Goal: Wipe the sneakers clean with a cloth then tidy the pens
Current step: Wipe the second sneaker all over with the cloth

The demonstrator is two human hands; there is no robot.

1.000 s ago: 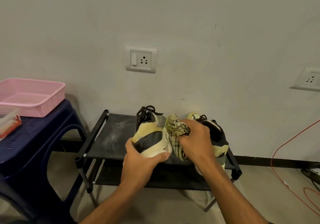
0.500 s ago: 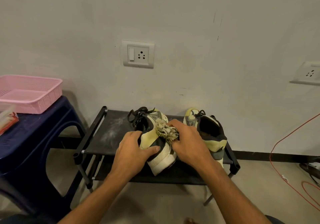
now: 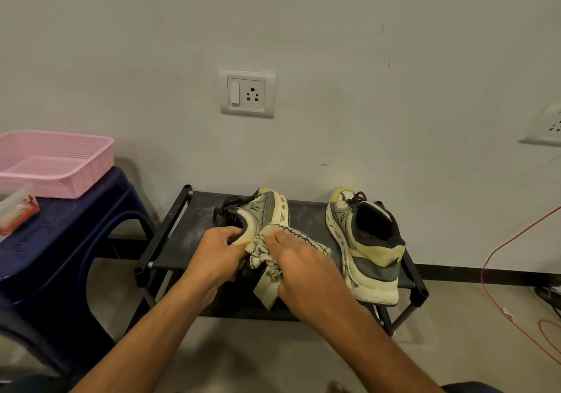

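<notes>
A cream and grey sneaker [image 3: 263,210] lies tipped on its side on the black shoe rack [image 3: 179,235], sole toward the right. My left hand [image 3: 220,251] grips its heel. My right hand [image 3: 299,263] presses a crumpled cream cloth [image 3: 267,266] with dark stitching against the sneaker's rear side. The second sneaker [image 3: 368,247] stands upright on the rack's right end, heel toward me, untouched. No pens can be made out; a small clear box with red trim [image 3: 16,210] sits on the blue stool.
A dark blue plastic stool [image 3: 69,241] stands left of the rack and carries a pink mesh basket [image 3: 57,162]. Wall sockets [image 3: 246,93] are above the rack and at the right edge. A red cable [image 3: 498,271] trails across the floor on the right.
The held sneaker has been turned onto its side with the sole facing right. My right hand with the cloth slid down to the heel side. The second sneaker is now fully exposed.
</notes>
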